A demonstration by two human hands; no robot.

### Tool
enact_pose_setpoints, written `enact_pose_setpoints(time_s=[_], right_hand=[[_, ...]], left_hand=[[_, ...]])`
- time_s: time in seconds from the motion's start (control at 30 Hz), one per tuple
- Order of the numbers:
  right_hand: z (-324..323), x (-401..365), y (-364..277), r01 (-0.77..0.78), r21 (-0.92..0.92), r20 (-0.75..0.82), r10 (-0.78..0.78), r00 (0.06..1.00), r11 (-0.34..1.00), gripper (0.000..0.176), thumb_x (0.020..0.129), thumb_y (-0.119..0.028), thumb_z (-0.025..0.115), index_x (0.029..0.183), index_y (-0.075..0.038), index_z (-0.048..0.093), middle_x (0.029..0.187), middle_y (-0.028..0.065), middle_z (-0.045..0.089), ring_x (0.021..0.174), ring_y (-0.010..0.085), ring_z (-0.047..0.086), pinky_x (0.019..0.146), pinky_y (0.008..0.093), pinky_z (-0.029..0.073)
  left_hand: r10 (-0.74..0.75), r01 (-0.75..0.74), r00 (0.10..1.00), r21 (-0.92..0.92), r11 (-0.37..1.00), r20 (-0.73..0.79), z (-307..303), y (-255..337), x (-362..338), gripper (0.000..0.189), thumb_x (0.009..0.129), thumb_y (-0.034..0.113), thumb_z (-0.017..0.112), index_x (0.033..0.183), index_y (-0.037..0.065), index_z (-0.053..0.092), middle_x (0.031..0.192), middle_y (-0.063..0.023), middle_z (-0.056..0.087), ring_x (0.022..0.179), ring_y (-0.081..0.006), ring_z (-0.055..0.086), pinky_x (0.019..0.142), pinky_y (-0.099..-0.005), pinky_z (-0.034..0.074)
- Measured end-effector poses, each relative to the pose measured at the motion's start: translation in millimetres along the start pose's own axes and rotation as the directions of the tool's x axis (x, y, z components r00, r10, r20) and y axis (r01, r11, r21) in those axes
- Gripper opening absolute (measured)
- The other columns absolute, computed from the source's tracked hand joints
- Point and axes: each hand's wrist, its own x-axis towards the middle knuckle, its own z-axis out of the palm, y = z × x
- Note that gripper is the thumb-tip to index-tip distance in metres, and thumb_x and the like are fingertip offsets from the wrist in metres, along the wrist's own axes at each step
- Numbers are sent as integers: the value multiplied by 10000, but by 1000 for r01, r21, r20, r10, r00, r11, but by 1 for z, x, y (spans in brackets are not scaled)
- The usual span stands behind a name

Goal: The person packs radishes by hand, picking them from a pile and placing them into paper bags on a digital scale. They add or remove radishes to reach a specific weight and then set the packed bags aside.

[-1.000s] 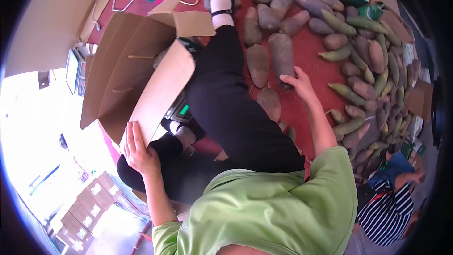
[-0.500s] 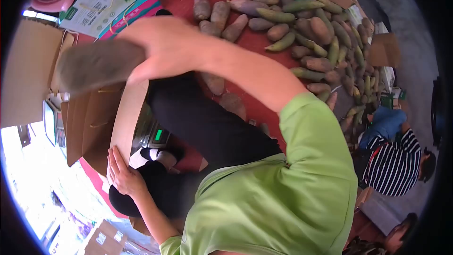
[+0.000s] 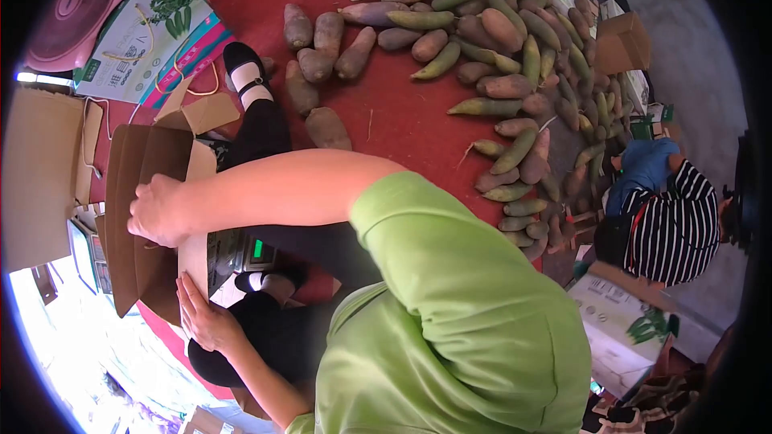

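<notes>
My right hand [image 3: 161, 210] is over an open cardboard box [image 3: 153, 153], its fingers curled down beside the inner flap. Whatever is inside those fingers is hidden. Lower down, my left hand [image 3: 207, 323] rests with stretched fingers against the near cardboard flap [image 3: 193, 261]. A scale with a green lit display [image 3: 258, 249] stands just right of the box, partly behind my right forearm. Several large brown tubers [image 3: 328, 128] lie on the red mat [image 3: 402, 124] beyond my leg.
A big pile of green and brown tubers [image 3: 503, 28] spreads across the upper right. A pink fan [image 3: 72, 0] and a printed carton [image 3: 145, 32] stand upper left. Another person in a striped shirt [image 3: 671, 233] sits at right, near a white printed box [image 3: 615, 325].
My right hand has moved down to the box, and the large dark tuber it held is out of sight. My left hand stays at the flap. The whole view has shifted.
</notes>
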Motion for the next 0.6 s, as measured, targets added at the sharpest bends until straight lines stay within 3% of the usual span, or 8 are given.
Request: enact_pose_setpoints(time_s=[0.1,0.17,0.2,0.23,0.3,0.37,0.5,0.6], right_hand=[[-43,-42,22,-70,319,-136,118,984,945,343,768,-248,675,1084,-119,643,1045,108,643,1029,281,589,825,413,492],[-76,-71,45,-194,738,-34,323,946,646,307,760,-234,677,1036,-101,654,1031,125,644,999,294,602,827,423,489],[-57,-89,66,-41,587,-352,301,887,809,273,761,-202,667,1008,-86,658,965,117,655,945,279,621,807,408,495],[-37,-107,86,-12,351,-632,247,734,936,240,762,-170,658,980,-71,662,898,109,666,891,263,639,786,392,501],[-34,-155,115,-252,600,-429,571,700,760,222,786,-165,653,986,-70,656,883,112,668,834,240,655,739,346,509],[-2,-202,147,-397,626,-367,703,609,671,221,814,-169,635,1015,-76,652,904,101,673,848,221,651,742,343,505],[73,-294,171,-652,547,-205,840,503,524,198,809,-139,620,992,-67,641,891,111,675,846,245,655,750,356,508],[116,-334,166,-694,596,-90,893,441,404,194,808,-141,624,985,-66,647,875,115,679,840,247,659,747,358,512]], left_hand=[[6,-6,1000,5,1000,-4,-1,2,-1,522,834,-9,471,1328,158,501,1282,-72,567,1104,-285,585,883,-402,477],[12,-12,1000,-2,1000,-8,0,3,-2,517,838,-8,470,1326,159,502,1280,-71,568,1102,-285,587,882,-402,478],[3,-3,1000,4,1000,-6,0,2,-2,510,841,-6,469,1323,159,505,1279,-72,569,1098,-287,589,882,-401,479],[-6,6,1000,12,1000,-2,0,2,-2,504,844,-4,469,1320,159,508,1278,-72,570,1094,-288,591,882,-400,480],[-7,7,1000,13,1000,0,-3,4,-1,507,842,-11,466,1317,160,511,1276,-72,570,1094,-289,592,885,-399,481],[-8,8,1000,14,1000,1,-3,7,1,509,839,-17,464,1314,160,514,1275,-73,571,1093,-291,592,887,-398,482],[-5,5,1000,17,1000,-18,0,5,-1,538,816,-43,455,1311,160,518,1274,-68,574,1091,-295,594,893,-400,486],[-11,12,1000,19,1000,-21,2,7,-1,564,802,-57,454,1316,168,516,1277,-58,575,1082,-296,600,877,-399,499]])
